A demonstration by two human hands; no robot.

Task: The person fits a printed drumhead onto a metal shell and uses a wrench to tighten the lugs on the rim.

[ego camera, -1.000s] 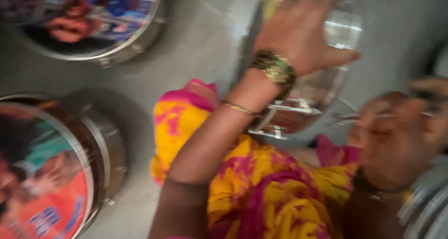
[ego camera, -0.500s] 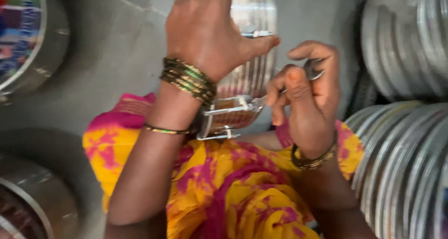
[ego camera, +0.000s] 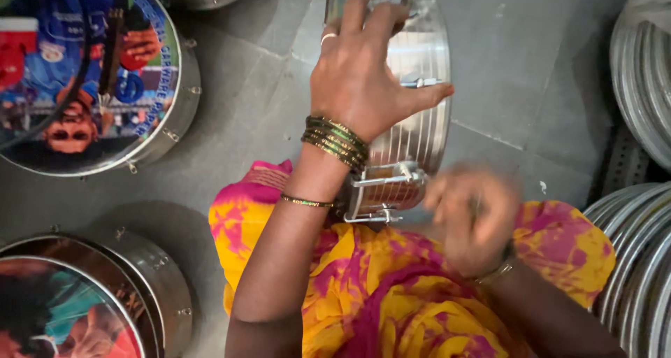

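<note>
Item, far out from the fingers on their left: two finished drums on the grey stone floor, each a round steel shell with small tension lugs and a glossy printed head; upper drum seen almost full, lower drum cut by the frame edge

Item, centre: left hand is laid over the upper curve of the steel drum shell, fingers spread apart and pressed on the metal, thumb stretched out to the side across the ribbed wall; a stack of green and gold bangles and one thin bangle are worn at the wrist. The shell is a polished, mirror-bright cylinder with fine parallel ribs, lying on its side against a lap in yellow and pink cloth. Compared with the view half a second back, the hand is kept in the same bracing hold, so the shell is judged to be held steady while it is worked on

Item, below the left thumb: a bright wire tension bracket fixed at the shell's near rim

Item, right of the bracket: right hand, now dropped low beside the bracket and smeared by motion; half a second back it was raised and pinched on a small metal piece. Whether its fingers are closed or what is held cannot be told

Item, far right of the fingers: stacked steel rings, thin, grooved, dull silver
</note>
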